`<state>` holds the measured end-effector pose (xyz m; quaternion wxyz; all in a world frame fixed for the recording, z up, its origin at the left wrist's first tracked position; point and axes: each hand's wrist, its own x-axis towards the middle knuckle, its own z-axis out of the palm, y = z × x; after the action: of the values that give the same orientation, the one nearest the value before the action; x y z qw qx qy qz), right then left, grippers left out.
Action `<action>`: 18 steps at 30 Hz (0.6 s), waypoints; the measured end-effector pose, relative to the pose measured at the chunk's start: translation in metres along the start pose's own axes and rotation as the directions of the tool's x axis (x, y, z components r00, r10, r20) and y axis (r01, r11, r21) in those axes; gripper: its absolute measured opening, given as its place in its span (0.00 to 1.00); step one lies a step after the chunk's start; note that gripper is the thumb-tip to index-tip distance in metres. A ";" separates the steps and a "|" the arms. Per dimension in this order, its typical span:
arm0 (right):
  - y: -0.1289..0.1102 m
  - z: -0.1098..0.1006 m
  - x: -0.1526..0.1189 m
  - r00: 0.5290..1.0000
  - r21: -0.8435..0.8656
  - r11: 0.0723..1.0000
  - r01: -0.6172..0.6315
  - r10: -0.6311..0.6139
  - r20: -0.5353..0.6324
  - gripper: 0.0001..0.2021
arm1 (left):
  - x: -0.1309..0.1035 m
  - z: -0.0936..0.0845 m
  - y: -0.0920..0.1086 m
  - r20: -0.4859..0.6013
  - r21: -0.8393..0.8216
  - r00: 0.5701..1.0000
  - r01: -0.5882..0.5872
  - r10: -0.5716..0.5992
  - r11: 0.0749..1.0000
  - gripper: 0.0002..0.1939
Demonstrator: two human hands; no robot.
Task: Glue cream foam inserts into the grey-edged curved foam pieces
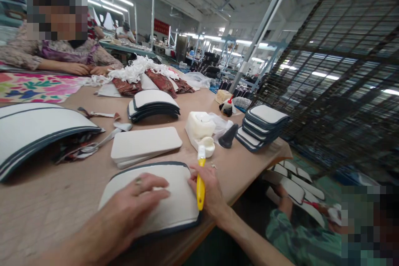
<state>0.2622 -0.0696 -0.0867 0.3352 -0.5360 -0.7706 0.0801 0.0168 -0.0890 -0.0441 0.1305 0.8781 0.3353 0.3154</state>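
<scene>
A white panel with a dark blue edge (174,183) lies at the front of the table. Over its left part is my left hand (137,199), slightly blurred, fingers stretched out and holding nothing. My right hand (210,187) is at the panel's right edge with a yellow-handled paintbrush (201,187) in it, white bristles pointing away from me. Its fingertips touch the panel's edge and are partly hidden by the brush. Just beyond the bristles stands a cut-open white plastic container (199,126). A stack of plain white boards (146,143) lies behind the panel.
Curved edged panels are stacked at the left (40,129), back (154,104) and right (263,122). A dark cone (229,136) and a red-tipped bottle (227,107) stand on the table (77,191). A co-worker sits across; another person's hand (282,197) works among panels lower right.
</scene>
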 end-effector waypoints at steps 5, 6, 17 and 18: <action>0.004 -0.013 -0.024 0.991 0.102 0.994 0.048 -0.034 -0.127 0.17 | 0.061 0.029 0.036 0.321 0.019 0.923 -0.228 0.210 0.973 0.12; 0.006 -0.016 -0.031 0.986 0.129 0.989 0.067 -0.046 -0.162 0.18 | 0.062 0.032 0.035 0.325 0.036 0.924 -0.228 0.204 0.973 0.12; 0.004 -0.019 -0.071 0.956 0.140 0.958 0.252 -0.223 -0.191 0.16 | 0.042 0.035 0.021 0.377 0.199 0.913 -0.241 0.153 0.950 0.26; 0.003 -0.015 -0.073 0.958 0.145 0.959 0.243 -0.215 -0.187 0.16 | 0.039 0.036 0.018 0.387 0.197 0.910 -0.238 0.148 0.951 0.27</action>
<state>0.2884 -0.1361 -0.1086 0.4503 -0.4178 -0.7869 0.0588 0.0714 -0.0773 -0.0456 0.0516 0.9597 0.2515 0.1141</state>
